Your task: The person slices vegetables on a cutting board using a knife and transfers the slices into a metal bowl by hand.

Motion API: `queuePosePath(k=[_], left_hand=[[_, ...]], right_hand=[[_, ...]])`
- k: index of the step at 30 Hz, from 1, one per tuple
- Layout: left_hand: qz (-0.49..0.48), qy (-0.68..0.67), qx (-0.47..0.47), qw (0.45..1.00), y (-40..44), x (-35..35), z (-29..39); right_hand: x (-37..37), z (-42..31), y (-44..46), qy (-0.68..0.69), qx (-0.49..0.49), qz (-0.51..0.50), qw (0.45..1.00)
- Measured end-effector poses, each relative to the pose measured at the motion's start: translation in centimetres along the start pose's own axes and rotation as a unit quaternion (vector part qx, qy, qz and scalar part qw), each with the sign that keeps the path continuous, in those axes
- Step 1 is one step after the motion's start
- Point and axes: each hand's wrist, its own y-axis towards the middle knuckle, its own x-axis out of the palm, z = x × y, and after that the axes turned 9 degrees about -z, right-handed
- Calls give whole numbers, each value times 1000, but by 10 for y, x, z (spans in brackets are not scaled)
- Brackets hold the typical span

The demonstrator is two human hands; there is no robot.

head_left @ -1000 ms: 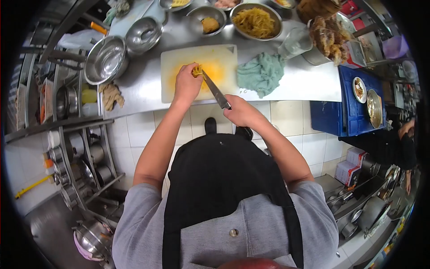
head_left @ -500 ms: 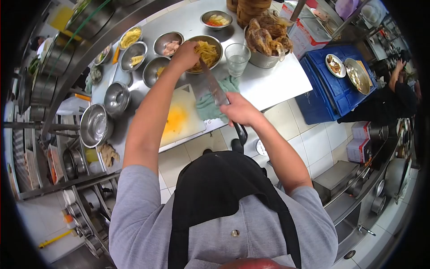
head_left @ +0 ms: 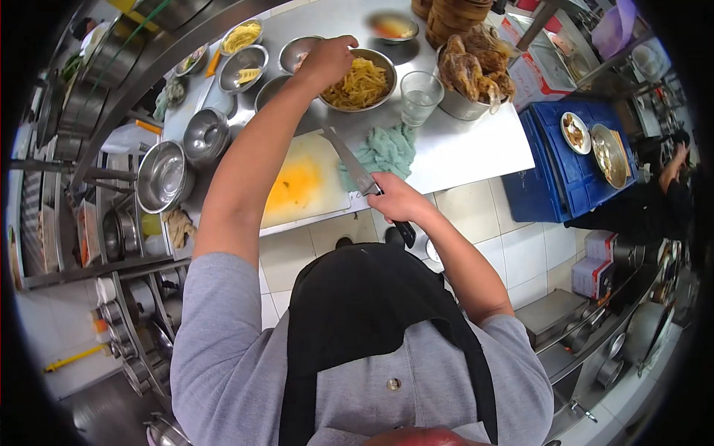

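In the head view, my right hand (head_left: pixel 400 199) is wrapped round the black handle of a kitchen knife (head_left: pixel 348 160). Its broad blade slants up and left over the right edge of a white cutting board (head_left: pixel 327 195) stained yellow. My left hand (head_left: pixel 331 61) hovers at the left rim of a steel bowl of yellow-brown strips (head_left: pixel 360 83), fingers partly stretched and nothing visible in them. Behind that hand, a bowl of pale pink pieces (head_left: pixel 296 47) is partly covered. A green cloth (head_left: pixel 388 151) lies crumpled beside the blade, and a glass of water (head_left: pixel 421 98) stands past it.
Roasted birds (head_left: pixel 476 68) fill a pot at the right, near bamboo steamers (head_left: pixel 454 26). Several steel bowls, one with yellow slices (head_left: pixel 248 75), line the left. A blue chest (head_left: pixel 550 160) bears a plate and a pan. Another person (head_left: pixel 662 186) stands far right.
My left hand has lifted from the strips to the bowl's left rim. The knife has drawn back from that bowl toward the board and cloth. The view has shifted slightly.
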Motion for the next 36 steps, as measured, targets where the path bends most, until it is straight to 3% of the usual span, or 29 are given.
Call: queuePosePath(k=[2, 4, 6, 8, 11, 14, 18, 20, 30, 32, 35, 36], left_hand=[[-30, -8, 13, 999, -12, -18, 6], [11, -19, 17, 1000, -34, -36, -10], [25, -20, -21, 999, -89, -60, -16], [-40, -5, -106, 994, -155, -57, -37], [-108, 96, -174, 974, -255, -6, -87], [-77, 55, -205, 974, -302, 37, -96], [-11, 59, -183, 981, -303, 60, -80], [-89, 73, -199, 973, -294, 64, -93], [-55, 137, -120, 982, -261, 49, -108], [-11, -71, -201, 977, -240, 31, -92], [40, -144, -174, 973, -185, 4, -57], [2, -223, -172, 960, -164, -8, -49]], right_hand=[[9, 18, 16, 1, -23, 20, 1000], [10, 47, 42, -27, -38, 32, 998], [15, 53, 55, -52, -58, 41, 996], [13, 38, 52, -24, -19, 37, 999], [12, 42, 66, -37, 0, 41, 998], [10, 36, 73, -40, 5, 26, 999], [5, 38, 82, -34, 14, 6, 999], [5, 38, 83, -6, -1, 1, 1000], [6, 41, 82, -4, -11, 15, 1000], [4, 40, 81, -12, -17, 33, 999], [3, 41, 79, -15, -24, 12, 1000], [3, 42, 78, -11, -24, 15, 1000]])
